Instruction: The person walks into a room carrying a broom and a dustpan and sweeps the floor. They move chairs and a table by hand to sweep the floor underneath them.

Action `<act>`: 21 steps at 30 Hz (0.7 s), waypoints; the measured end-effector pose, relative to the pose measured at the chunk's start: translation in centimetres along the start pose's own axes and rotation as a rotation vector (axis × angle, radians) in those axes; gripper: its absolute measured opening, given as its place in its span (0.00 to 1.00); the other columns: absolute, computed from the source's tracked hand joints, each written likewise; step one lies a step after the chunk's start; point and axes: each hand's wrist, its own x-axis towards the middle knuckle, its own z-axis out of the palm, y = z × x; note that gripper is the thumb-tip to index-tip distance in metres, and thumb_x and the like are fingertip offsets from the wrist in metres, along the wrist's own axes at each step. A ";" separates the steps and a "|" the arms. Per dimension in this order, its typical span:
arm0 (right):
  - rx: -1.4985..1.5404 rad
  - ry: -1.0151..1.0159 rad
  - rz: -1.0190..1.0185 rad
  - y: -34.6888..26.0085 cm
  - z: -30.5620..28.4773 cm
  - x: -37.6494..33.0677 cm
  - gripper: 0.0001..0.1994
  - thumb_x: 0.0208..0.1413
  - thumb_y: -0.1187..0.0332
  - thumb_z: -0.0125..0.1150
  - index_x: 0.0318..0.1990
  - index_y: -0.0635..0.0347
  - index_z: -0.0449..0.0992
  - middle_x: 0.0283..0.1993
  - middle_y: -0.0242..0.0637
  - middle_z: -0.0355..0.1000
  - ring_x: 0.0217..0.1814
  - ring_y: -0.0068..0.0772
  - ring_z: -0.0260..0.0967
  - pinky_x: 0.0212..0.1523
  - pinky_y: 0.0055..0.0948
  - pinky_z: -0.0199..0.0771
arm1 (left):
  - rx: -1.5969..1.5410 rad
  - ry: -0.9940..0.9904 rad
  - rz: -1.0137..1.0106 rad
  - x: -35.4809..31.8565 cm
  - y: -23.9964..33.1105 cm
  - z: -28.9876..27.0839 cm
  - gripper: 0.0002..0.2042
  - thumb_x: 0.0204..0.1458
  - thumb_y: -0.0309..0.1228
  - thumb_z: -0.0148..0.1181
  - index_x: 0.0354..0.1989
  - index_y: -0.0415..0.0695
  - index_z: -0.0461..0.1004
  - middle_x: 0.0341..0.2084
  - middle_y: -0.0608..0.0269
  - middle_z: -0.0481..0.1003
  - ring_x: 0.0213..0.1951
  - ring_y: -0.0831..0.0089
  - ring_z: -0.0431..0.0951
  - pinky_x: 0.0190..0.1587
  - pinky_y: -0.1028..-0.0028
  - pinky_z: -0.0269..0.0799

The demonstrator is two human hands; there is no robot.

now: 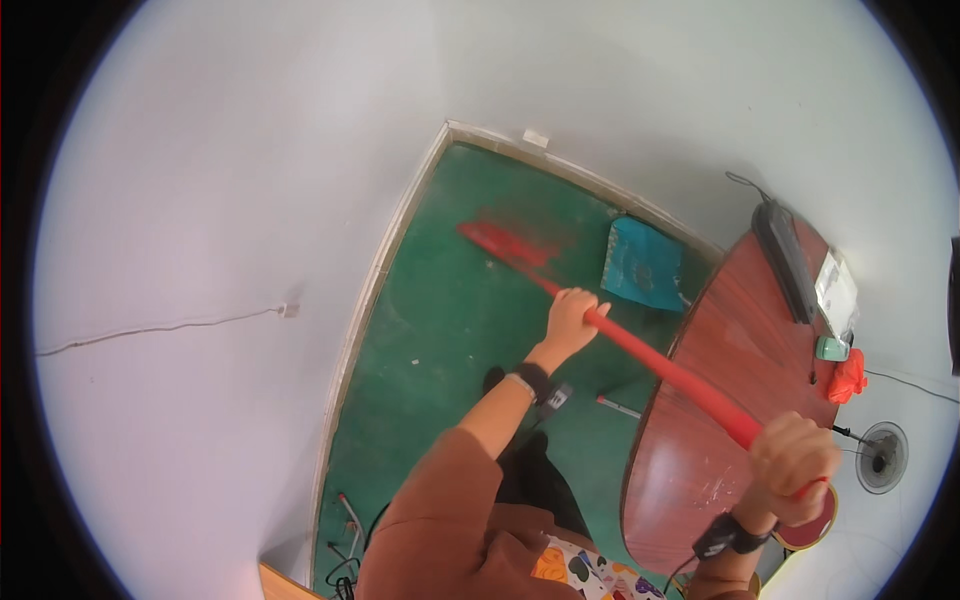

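Left hand [572, 320], right hand [795, 462] grip red broom [660, 363]; wide swing could snag blue bag [643, 265], left hand's 2 o'clock.

Brown sleeves [440, 490], black wristbands [532, 380], patterned garment [588, 572]

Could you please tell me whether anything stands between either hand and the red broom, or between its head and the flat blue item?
Nothing visible does: the left hand and right hand are both closed around the red broom, and only green floor shows between its blurred head and the flat blue item.
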 end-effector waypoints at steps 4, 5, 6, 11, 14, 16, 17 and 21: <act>0.108 -0.199 -0.001 -7.2 -4.0 3.8 0.21 0.54 0.59 0.53 0.12 0.52 0.58 0.07 0.25 0.56 0.08 0.22 0.56 0.12 0.24 0.61 | -0.058 0.209 0.018 3.6 6.1 -1.3 0.15 0.40 0.26 0.58 0.09 0.46 0.59 0.10 0.60 0.62 0.19 0.61 0.66 0.24 0.68 0.58; 0.102 -0.277 -0.037 -7.8 -3.5 4.9 0.21 0.54 0.60 0.53 0.12 0.52 0.58 0.07 0.25 0.56 0.07 0.22 0.56 0.12 0.24 0.61 | -0.099 0.269 0.066 5.8 7.5 -1.0 0.14 0.40 0.26 0.58 0.09 0.45 0.59 0.10 0.59 0.62 0.18 0.60 0.65 0.24 0.66 0.58; 0.136 -0.353 -0.064 -6.7 -2.6 6.1 0.20 0.54 0.60 0.52 0.12 0.52 0.58 0.07 0.25 0.55 0.07 0.21 0.55 0.12 0.24 0.60 | -0.083 0.333 0.100 7.6 6.8 -1.9 0.13 0.39 0.26 0.57 0.10 0.45 0.60 0.09 0.59 0.62 0.18 0.58 0.65 0.24 0.65 0.58; -0.195 -0.515 -0.249 3.4 7.2 8.4 0.19 0.55 0.63 0.49 0.12 0.53 0.56 0.07 0.24 0.54 0.06 0.21 0.53 0.11 0.23 0.57 | -0.106 0.143 -0.003 12.9 -5.0 -5.0 0.15 0.42 0.28 0.59 0.12 0.41 0.60 0.14 0.56 0.63 0.22 0.56 0.65 0.25 0.63 0.59; 0.065 -0.438 -0.170 6.0 7.2 9.5 0.19 0.55 0.64 0.46 0.13 0.53 0.56 0.07 0.24 0.53 0.06 0.20 0.51 0.10 0.23 0.55 | 0.070 0.270 -0.019 7.8 -6.1 -5.7 0.15 0.43 0.31 0.59 0.13 0.41 0.60 0.16 0.55 0.64 0.25 0.56 0.66 0.26 0.62 0.60; 0.307 -0.359 -0.055 5.2 4.7 10.4 0.19 0.57 0.64 0.43 0.13 0.54 0.56 0.06 0.23 0.54 0.04 0.20 0.48 0.07 0.17 0.51 | 0.182 0.238 -0.166 2.6 -3.6 -7.6 0.13 0.44 0.32 0.57 0.11 0.43 0.64 0.16 0.56 0.68 0.26 0.56 0.69 0.29 0.61 0.63; 0.333 -0.371 -0.054 4.9 4.1 10.3 0.19 0.57 0.64 0.43 0.13 0.54 0.56 0.06 0.23 0.54 0.04 0.20 0.48 0.07 0.17 0.51 | 0.208 0.225 -0.235 0.0 -2.6 -8.7 0.12 0.41 0.31 0.57 0.11 0.44 0.65 0.15 0.57 0.68 0.25 0.56 0.69 0.28 0.60 0.63; 0.555 -0.187 0.105 0.8 0.9 11.8 0.15 0.56 0.69 0.40 0.17 0.56 0.59 0.05 0.22 0.50 0.04 0.14 0.46 0.08 0.14 0.52 | 0.077 0.276 -0.234 -1.3 2.6 -11.9 0.13 0.37 0.30 0.59 0.08 0.46 0.62 0.09 0.59 0.65 0.17 0.55 0.67 0.23 0.62 0.61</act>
